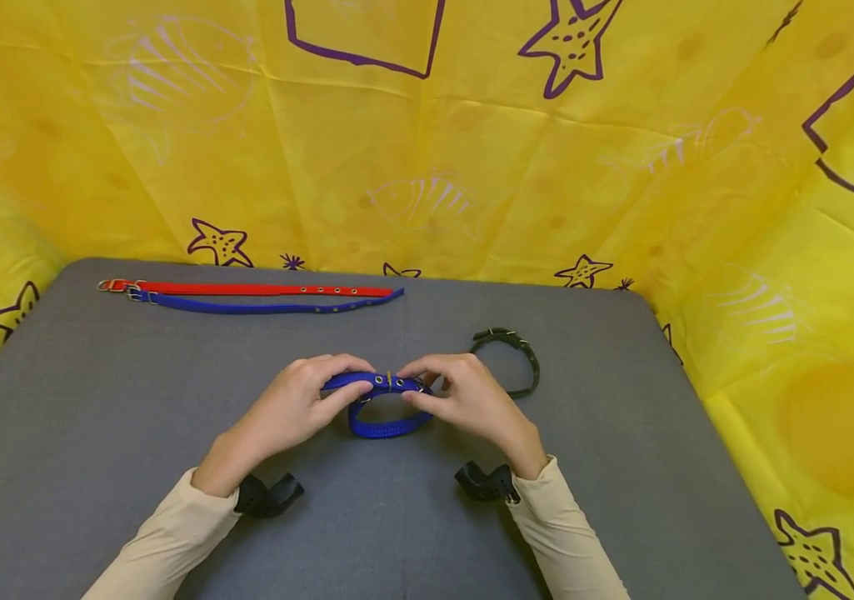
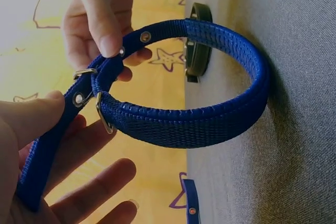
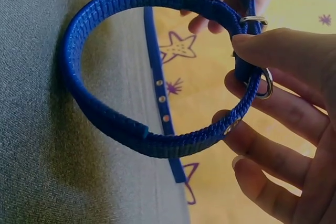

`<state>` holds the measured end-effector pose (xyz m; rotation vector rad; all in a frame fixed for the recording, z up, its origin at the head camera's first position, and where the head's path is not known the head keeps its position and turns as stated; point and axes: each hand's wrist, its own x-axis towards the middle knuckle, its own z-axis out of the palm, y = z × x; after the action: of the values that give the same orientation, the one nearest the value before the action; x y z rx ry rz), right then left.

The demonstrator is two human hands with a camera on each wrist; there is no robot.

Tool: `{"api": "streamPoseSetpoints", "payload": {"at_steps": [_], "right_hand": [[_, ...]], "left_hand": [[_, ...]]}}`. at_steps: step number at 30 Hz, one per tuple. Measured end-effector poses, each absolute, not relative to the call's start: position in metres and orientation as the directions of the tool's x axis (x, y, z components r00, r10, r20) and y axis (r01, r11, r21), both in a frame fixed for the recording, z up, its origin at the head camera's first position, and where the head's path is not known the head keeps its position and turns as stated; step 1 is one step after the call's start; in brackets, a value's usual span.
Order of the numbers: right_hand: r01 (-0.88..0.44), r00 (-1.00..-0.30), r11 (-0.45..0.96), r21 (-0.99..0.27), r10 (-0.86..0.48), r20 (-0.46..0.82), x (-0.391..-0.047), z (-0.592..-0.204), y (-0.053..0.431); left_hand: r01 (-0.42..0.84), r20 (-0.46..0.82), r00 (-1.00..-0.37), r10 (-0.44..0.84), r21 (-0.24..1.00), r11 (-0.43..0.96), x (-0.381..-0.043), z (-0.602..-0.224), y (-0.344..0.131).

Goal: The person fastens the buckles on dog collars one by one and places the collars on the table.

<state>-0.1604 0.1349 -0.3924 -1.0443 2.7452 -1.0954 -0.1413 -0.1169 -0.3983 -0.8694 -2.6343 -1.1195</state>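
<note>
Left hand (image 1: pixel 292 408) and right hand (image 1: pixel 471 400) each pinch the blue collar (image 1: pixel 387 430) between thumb and fingers, either side of a metal loop (image 1: pixel 389 381), roughly midway between the surface's (image 1: pixel 112 417) side edges. If either thumb slackens, the strap could slip within the loop.

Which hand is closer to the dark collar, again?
Right. The right hand is just left and in front of the dark collar; the left hand is farther left, across the held blue collar.
</note>
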Motion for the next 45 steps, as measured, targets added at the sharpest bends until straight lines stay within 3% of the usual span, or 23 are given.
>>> {"api": "streamPoseSetpoints", "payload": {"at_steps": [12, 19, 29, 45], "right_hand": [[-0.573, -0.781, 0.545, -0.612, -0.591, 0.205, -0.1594, -0.3918, 0.1319], [-0.589, -0.770, 0.534, -0.607, -0.600, 0.219, -0.1571, -0.3912, 0.1301], [-0.595, -0.766, 0.532, -0.603, -0.602, 0.224, -0.1567, -0.3923, 0.1298], [-0.572, -0.777, 0.542, -0.615, -0.598, 0.196, -0.1564, -0.3908, 0.1289]], "left_hand": [[0.483, 0.265, -0.855, 0.446, 0.720, 0.498, -0.1415, -0.3992, -0.1177], [0.479, 0.277, -0.856, 0.437, 0.743, 0.467, -0.1403, -0.3982, -0.1161], [0.421, 0.157, -0.879, 0.450, 0.697, 0.580, -0.1414, -0.3969, -0.1160], [0.354, 0.039, -0.851, 0.523, 0.779, 0.517, -0.1447, -0.3976, -0.1204]]}}
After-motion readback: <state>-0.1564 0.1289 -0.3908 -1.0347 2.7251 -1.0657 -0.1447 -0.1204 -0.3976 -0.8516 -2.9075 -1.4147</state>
